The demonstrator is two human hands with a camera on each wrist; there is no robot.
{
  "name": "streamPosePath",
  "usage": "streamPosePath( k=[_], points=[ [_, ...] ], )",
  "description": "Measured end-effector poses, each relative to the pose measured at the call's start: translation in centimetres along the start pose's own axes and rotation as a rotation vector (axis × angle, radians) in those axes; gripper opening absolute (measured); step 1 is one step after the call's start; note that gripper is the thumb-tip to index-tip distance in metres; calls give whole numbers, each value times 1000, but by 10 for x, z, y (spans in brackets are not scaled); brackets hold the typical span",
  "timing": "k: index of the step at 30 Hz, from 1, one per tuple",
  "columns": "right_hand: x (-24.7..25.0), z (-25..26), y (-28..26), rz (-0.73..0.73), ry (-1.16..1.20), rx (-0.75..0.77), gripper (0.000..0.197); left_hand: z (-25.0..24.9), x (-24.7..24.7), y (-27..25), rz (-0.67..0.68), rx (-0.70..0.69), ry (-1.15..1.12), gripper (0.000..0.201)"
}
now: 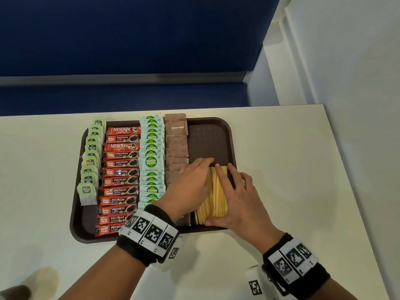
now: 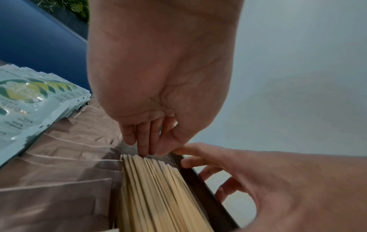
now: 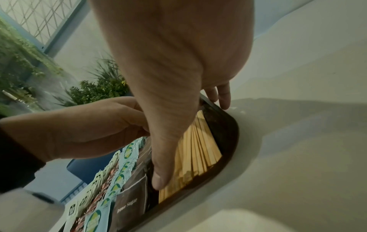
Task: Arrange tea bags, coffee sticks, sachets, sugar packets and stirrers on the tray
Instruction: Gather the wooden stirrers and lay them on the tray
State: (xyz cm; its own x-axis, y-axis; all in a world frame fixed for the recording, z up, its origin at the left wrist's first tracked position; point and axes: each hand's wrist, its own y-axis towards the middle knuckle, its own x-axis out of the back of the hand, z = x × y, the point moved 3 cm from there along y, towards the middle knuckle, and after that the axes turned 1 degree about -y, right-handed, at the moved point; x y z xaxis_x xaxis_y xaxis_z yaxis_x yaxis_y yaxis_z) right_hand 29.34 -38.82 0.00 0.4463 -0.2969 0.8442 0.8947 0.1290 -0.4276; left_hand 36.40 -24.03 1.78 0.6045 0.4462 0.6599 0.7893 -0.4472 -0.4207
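Stirrers [image 1: 216, 191] lie as a wooden bundle in the near right part of the brown tray [image 1: 225, 126], just beside the column of brown sugar packets [image 1: 176, 135]. My left hand [image 1: 190, 180] lies flat over the bundle's left edge with straight fingers together, their tips pressed at the far ends of the sticks; it hides much of the lower sugar packets. My right hand [image 1: 238, 195] spreads over the bundle's right side, index finger stretched along the sticks, thumb against their near ends, the other fingers draped past the tray's right rim. How many sticks there are I cannot tell, since my palms cover the middle of them.

Left of the sugar run the pale green coco sachets [image 1: 151, 161], then the red coffee sticks [image 1: 121, 172], then the tea bags [image 1: 91, 161] leaning over the tray's left rim. My left wristband [image 1: 151, 230] cuts off the near ends of the sachet and coffee columns. The tray sits on a cream surface [image 1: 292, 169]. In the right wrist view the far rows are tilted and blurred, with only "Brown Sugar" legible.
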Motion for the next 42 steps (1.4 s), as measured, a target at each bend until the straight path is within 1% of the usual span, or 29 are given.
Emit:
streamPosePath(
  k=[1,3,6,8,11,13,15,16,19,21,22,23,25,26,28,30,31,33,35,36,38,40,42],
  points=[
    [2,-1,-1,-13,46,0,138,-1,3,-3,-12,0,-32,69],
    [7,-3,-4,-71,165,-10,123,-3,13,-11,-71,-3,-95,70],
    [16,-14,-9,-214,287,-87,92,4,45,-35,-216,25,-147,68],
    [17,-26,-10,-273,335,-162,76,19,70,-57,-344,77,-190,61],
    [11,-39,-5,-291,402,-231,61,56,100,-96,-580,220,-241,51],
    [8,-41,0,-286,413,-253,55,79,108,-117,-719,347,-274,46],
    [5,-39,4,-285,408,-252,53,101,108,-131,-792,471,-260,48],
    [4,-38,6,-288,405,-247,52,111,106,-134,-799,526,-253,51],
    [4,-33,8,-307,377,-234,51,135,97,-136,-760,645,-238,64],
    [9,-26,6,-343,291,-187,50,142,91,-137,-741,692,-239,67],
    [12,-19,6,-350,227,-123,50,143,88,-137,-743,697,-234,66],
    [14,-11,5,-337,162,-27,49,142,86,-138,-753,691,-227,64],
    [14,3,9,-283,48,155,45,137,83,-140,-780,655,-210,58],
    [13,6,12,-258,23,192,45,134,81,-141,-798,628,-198,53],
    [16,6,18,-235,43,168,48,122,78,-143,-832,543,-136,42],
    [20,0,21,-245,71,113,54,101,70,-138,-807,391,-20,31],
    [22,-5,21,-248,71,86,55,88,62,-133,-758,293,46,27],
    [22,-14,18,-236,43,25,58,60,36,-119,-588,118,157,24],
    [20,-22,15,-218,8,-18,59,37,7,-104,-432,5,242,33],
    [19,-25,14,-213,-4,-23,58,29,-5,-96,-386,-19,274,38],
    [16,-29,12,-207,-27,-4,56,21,-19,-82,-331,-16,340,51],
    [14,-31,12,-201,-46,16,54,18,-24,-70,-309,12,405,64],
    [13,-31,13,-201,-49,9,52,16,-24,-62,-289,46,448,71]
  ],
)
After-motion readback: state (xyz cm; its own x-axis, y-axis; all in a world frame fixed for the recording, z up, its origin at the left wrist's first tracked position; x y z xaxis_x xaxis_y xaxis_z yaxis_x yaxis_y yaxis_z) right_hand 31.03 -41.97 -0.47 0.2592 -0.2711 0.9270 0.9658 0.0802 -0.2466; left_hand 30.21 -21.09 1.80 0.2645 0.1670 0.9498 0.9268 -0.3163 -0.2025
